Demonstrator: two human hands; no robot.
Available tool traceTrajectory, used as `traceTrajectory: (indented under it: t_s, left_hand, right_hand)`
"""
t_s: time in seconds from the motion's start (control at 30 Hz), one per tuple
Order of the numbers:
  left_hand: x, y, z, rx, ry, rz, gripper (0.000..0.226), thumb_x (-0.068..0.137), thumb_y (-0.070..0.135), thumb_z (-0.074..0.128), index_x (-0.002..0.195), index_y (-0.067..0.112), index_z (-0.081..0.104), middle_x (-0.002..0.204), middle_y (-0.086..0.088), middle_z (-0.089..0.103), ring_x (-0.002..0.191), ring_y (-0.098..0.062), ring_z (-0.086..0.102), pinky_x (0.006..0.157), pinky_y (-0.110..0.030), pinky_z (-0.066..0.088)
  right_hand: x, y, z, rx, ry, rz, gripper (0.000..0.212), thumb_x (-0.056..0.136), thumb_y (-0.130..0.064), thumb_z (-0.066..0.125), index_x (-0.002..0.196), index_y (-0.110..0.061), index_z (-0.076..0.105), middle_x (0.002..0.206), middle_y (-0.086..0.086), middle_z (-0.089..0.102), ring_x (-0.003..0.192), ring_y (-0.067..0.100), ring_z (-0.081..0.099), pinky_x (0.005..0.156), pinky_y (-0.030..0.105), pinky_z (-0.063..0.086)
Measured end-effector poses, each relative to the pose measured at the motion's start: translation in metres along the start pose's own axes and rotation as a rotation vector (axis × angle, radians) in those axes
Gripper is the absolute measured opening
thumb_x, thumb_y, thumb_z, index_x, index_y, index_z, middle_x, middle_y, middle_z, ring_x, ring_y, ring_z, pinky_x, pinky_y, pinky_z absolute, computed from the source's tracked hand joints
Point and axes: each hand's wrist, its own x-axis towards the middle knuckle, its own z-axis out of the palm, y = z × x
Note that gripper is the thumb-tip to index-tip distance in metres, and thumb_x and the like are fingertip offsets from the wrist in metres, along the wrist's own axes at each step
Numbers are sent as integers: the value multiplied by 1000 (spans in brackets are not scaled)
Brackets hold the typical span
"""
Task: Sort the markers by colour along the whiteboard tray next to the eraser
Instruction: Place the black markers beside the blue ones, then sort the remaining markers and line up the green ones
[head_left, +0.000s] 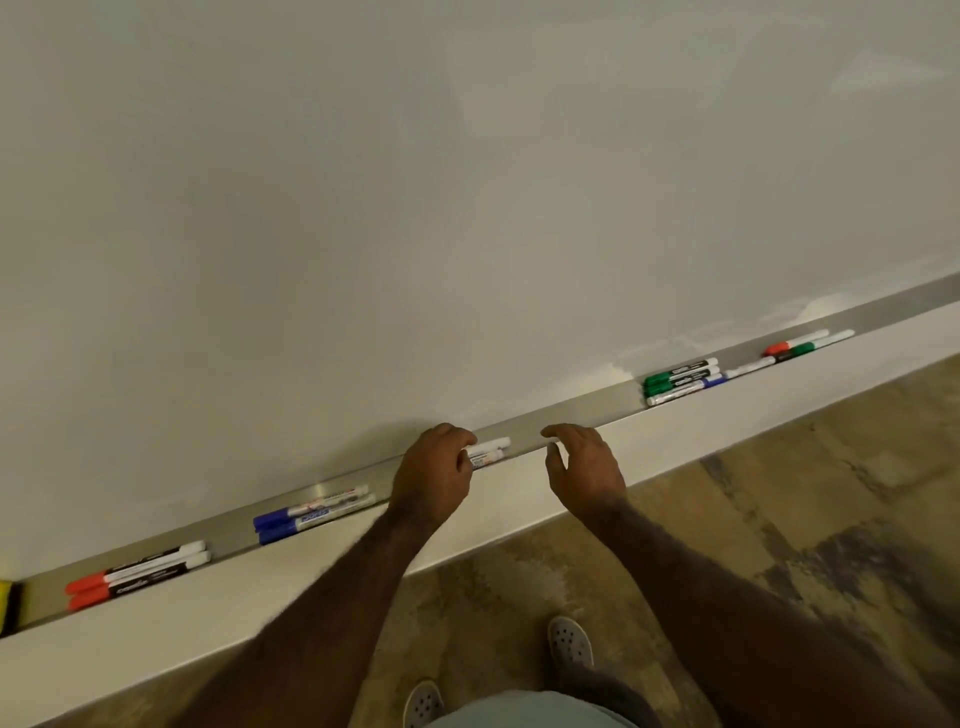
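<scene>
A long metal whiteboard tray (571, 410) slopes up to the right. My left hand (434, 475) is shut on two white-barrelled markers (491, 451) in the tray's middle; their cap colour is hidden by my fingers. My right hand (582, 462) hovers open just right of them, fingers apart. At the left lie two red markers (137, 571), then two blue markers (311, 514). Further right sits a group of green markers (680, 376) with one blue-capped marker (685, 391). A yellow and black eraser (8, 605) shows at the far left edge.
At the tray's far right lies a mixed cluster (802, 348) with a red, a green and a dark marker. The blank whiteboard (467, 208) fills the upper view. Below the white ledge (727, 415) are a mottled floor and my shoes (571, 642).
</scene>
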Motion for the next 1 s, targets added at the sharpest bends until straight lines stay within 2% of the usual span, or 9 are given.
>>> traceTrajectory:
  t_s: [0.13, 0.33, 0.5, 0.63, 0.77, 0.9, 1.0]
  left_hand:
    - [26, 42, 32, 2, -42, 67, 22, 84, 10, 58, 104, 13, 67, 102, -4, 69, 95, -20, 62, 82, -31, 49]
    - [69, 107, 81, 35, -125, 94, 23, 86, 14, 57, 108, 15, 66, 108, -2, 69, 100, -18, 60, 85, -31, 50]
    - [110, 158, 126, 57, -164, 113, 25, 88, 15, 58, 112, 14, 65, 111, -4, 69, 101, -18, 61, 85, -30, 52]
    - [131, 182, 152, 92, -197, 86, 23, 87, 16, 59, 109, 14, 64, 111, -4, 67, 103, -20, 61, 84, -33, 55]
    - [144, 192, 168, 57, -230, -37, 24, 85, 12, 60, 109, 9, 63, 111, -10, 66, 103, -25, 62, 88, -35, 55]
    - [156, 205, 180, -141, -209, -313, 29, 86, 6, 56, 114, 3, 63, 118, -14, 67, 109, -27, 62, 95, -34, 51]
    - [163, 217, 187, -190, -170, -475, 26, 82, 3, 53, 104, -6, 64, 113, -23, 66, 104, -34, 63, 90, -40, 51]
  right_hand:
    - [19, 38, -25, 18, 35, 33, 22, 91, -19, 56, 110, -17, 66, 112, 2, 70, 104, 21, 60, 88, 29, 45]
    - [48, 107, -69, 25, 51, 174, 21, 92, -23, 55, 111, -17, 63, 112, 3, 67, 100, 19, 60, 85, 33, 53]
    - [74, 176, -98, 3, 33, 260, 16, 92, -21, 55, 105, -16, 64, 107, 5, 67, 93, 19, 62, 76, 26, 50]
    - [95, 211, -111, -9, 33, 289, 20, 91, -20, 55, 108, -15, 65, 109, 6, 65, 95, 21, 58, 78, 34, 53]
    - [115, 229, -116, 18, 35, 327, 23, 92, -17, 56, 113, -12, 63, 115, 7, 65, 100, 22, 59, 83, 33, 51]
    - [137, 236, -118, 50, -2, 369, 29, 91, -15, 56, 119, -11, 60, 119, 10, 64, 103, 26, 61, 88, 42, 55]
    - [150, 237, -116, -30, -76, 371, 33, 89, -15, 57, 122, -13, 56, 117, 9, 65, 103, 29, 61, 95, 48, 49]
